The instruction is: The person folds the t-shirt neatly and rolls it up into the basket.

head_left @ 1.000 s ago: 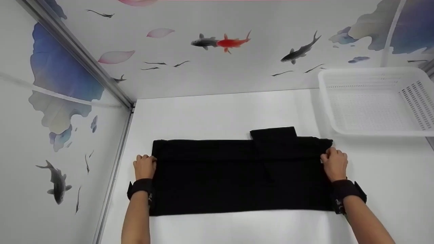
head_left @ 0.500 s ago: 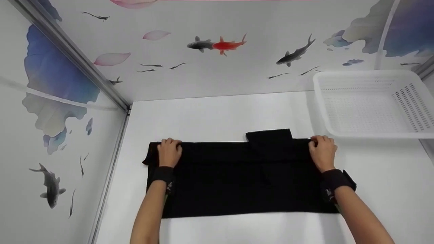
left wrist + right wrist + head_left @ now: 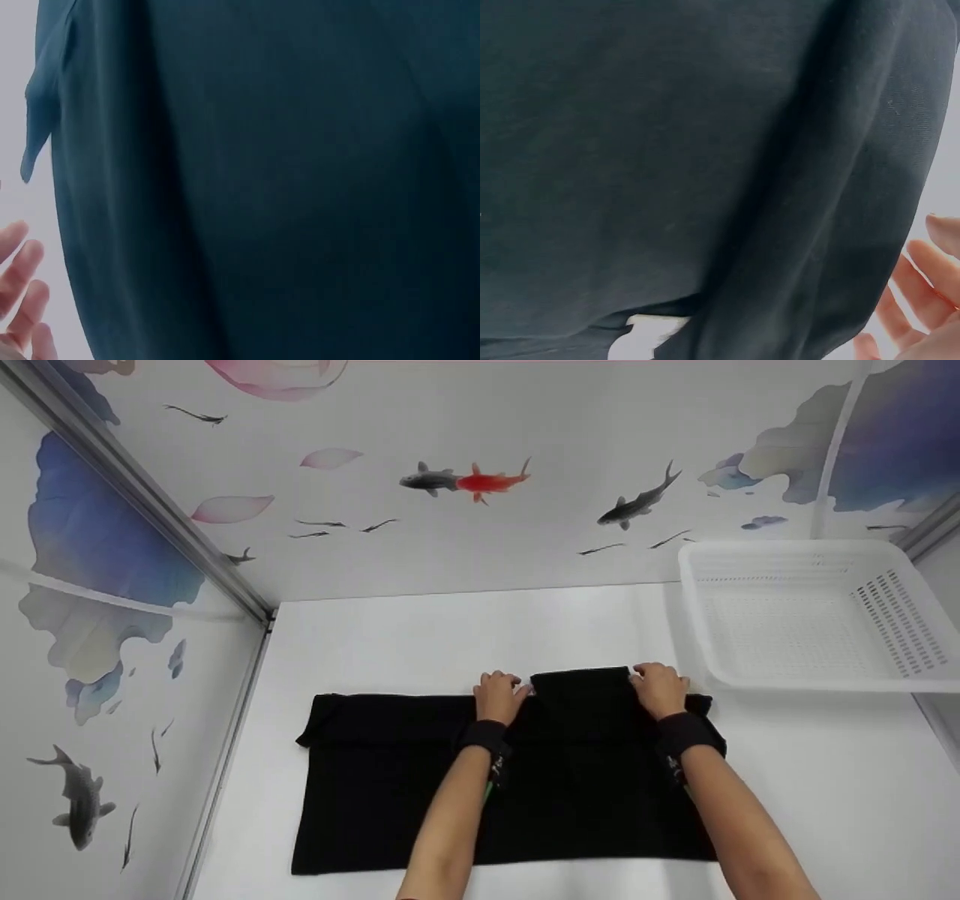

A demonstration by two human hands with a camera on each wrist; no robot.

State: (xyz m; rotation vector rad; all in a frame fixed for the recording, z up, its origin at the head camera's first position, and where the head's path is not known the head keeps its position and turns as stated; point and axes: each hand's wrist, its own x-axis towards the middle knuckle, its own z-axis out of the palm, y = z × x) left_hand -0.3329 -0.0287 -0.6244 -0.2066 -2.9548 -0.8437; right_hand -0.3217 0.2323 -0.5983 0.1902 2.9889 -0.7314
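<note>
A folded black garment (image 3: 390,795) lies wide across the white table, its far part doubled over in a band. From the far edge a squarish flap (image 3: 581,682) sticks out. My left hand (image 3: 501,696) is at that edge just left of the flap, thumb toward the flap's side. On the flap's other side is my right hand (image 3: 661,690), close to its right corner. In the left wrist view, loosely bent fingers (image 3: 28,277) show beside the dark cloth (image 3: 300,150). The right wrist view has spread fingers (image 3: 922,292) right at the cloth's edge.
A white perforated plastic basket (image 3: 810,686) stands at the back right of the table (image 3: 450,637). Behind rises a wall (image 3: 450,555) printed with fish and petals, and a left side panel (image 3: 217,675) meets it at a metal rail. Both wrists wear black bands (image 3: 486,735).
From the garment's two side edges, both hands have moved to its far edge and then inward, coming to either side of the flap. The head view has tilted up slightly.
</note>
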